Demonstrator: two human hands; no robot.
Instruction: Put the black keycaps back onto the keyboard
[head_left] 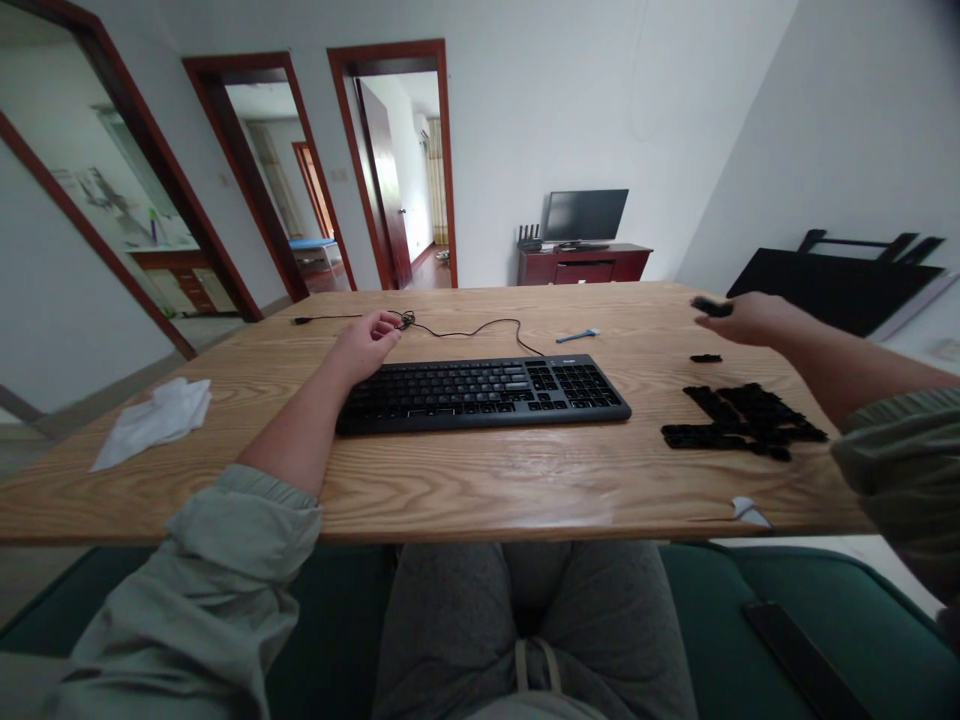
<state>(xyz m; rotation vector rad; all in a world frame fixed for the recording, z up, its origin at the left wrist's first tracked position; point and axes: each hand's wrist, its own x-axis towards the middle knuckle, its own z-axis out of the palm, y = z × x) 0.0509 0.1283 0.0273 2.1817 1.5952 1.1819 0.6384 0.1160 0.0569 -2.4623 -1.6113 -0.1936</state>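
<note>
A black keyboard (480, 393) lies across the middle of the table. Just behind its left end, my left hand (366, 345) rests with loosely bent fingers and holds nothing that I can see. The bunched part of the keyboard's thin black cable (407, 320) is right beside those fingertips. Out to the right, my right hand (754, 318) is closed on a short black piece (711, 306), whose kind is too dark to make out. Nearer to me, below that hand, lie a small black piece (705, 358) and a cluster of black pieces (750, 415).
Behind the keyboard lies a small blue tool with a pale end (577, 336). Crumpled white tissue (154, 418) is at the table's left, and a white scrap (750, 512) sits by the front right edge. The wooden table (480, 490) ends just before my lap.
</note>
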